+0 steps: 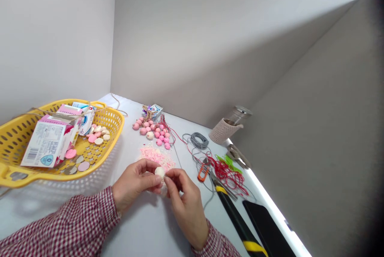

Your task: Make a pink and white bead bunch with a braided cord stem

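My left hand [141, 181] is closed, with a small cream-white round piece [160, 172] held between its thumb and fingers. Right beside it, the thumb and forefinger of my right hand [184, 197] come together at the edge of that piece. Whatever those right fingertips pinch is hidden or too small to make out. Just beyond both hands lies a loose heap of pink and white shavings [154, 155]. Farther back sits a cluster of pink beads [160, 134], with red cord running among them.
On the left stands a yellow basket [115, 139] with cartons [45, 145] and flat discs [99, 141]. To the right lie grey cord [199, 140], tangled red cord [225, 173], an orange-handled cutter [203, 172], a black-and-yellow tool [237, 213], a black flat object [267, 225] and a tipped woven cup [222, 130].
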Tool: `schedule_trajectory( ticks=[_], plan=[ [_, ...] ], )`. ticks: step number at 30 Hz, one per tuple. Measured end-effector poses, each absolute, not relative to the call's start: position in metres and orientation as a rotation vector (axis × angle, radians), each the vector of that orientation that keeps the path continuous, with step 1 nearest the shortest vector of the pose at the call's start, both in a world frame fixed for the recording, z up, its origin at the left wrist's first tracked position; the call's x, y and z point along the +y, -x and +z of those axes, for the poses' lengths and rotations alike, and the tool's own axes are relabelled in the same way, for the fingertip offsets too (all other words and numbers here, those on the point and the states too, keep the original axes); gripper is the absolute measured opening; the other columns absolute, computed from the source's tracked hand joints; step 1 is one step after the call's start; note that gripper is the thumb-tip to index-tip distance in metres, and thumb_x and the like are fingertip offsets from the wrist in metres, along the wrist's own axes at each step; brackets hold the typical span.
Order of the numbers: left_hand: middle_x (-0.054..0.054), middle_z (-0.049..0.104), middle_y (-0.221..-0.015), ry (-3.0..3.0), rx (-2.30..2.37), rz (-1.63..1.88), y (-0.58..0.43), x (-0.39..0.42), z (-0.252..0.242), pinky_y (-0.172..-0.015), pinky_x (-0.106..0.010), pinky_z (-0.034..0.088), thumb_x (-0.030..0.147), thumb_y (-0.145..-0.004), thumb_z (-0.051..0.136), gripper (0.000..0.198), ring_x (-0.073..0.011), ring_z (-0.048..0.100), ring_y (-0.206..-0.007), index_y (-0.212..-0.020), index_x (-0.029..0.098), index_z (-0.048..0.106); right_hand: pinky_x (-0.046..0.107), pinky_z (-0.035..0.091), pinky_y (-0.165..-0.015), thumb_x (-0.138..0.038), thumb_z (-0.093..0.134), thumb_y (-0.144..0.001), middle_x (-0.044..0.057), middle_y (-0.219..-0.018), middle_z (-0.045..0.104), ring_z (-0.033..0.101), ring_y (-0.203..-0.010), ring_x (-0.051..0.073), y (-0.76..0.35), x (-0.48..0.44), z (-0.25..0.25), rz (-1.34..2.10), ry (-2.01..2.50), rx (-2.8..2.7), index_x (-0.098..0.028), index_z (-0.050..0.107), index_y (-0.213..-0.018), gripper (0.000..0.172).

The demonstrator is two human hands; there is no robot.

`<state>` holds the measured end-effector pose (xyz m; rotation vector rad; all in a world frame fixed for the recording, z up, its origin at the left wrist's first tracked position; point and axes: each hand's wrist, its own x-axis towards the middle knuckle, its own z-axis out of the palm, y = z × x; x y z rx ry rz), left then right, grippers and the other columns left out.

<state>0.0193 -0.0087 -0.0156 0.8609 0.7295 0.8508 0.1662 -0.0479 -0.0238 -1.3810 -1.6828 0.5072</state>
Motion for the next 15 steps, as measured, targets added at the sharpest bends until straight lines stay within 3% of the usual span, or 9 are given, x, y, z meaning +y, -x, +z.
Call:
schedule_trajectory(
  ticks=[8, 15],
  plan=[
    [0.001, 0.060, -0.063, -0.904, 0.777, 0.816, -0.0207, -0.0096, -0.0142, -0.061, -0.027, 0.046, 0.030, -0.053, 0.076, 0.044, -0.0099, 0.056, -0.056, -0.084, 0.012, 0.053, 0.024, 0.038, -0.054, -0.024, 0.040, -0.088, -0.001, -0.062, 0.050, 0.048, -0.054, 0.012, -0.1659, -0.0483, -0.0236, 0.508, 1.417, -1.687, -0.018, 0.049, -0.075, 0.017],
    [0.004, 0.058, -0.055, -0.955, 0.818, 0.826, -0.0215, -0.0083, -0.0110, -0.058, -0.024, 0.043, 0.030, -0.052, 0.076, 0.041, -0.0091, 0.054, -0.053, -0.081, 0.013, 0.053, 0.022, 0.037, -0.048, -0.028, 0.039, -0.089, -0.003, -0.059, 0.049, 0.046, -0.049, 0.011, -0.1657, -0.0469, -0.0250, 0.703, 1.408, -1.615, -0.018, 0.049, -0.079, 0.017]
  ],
)
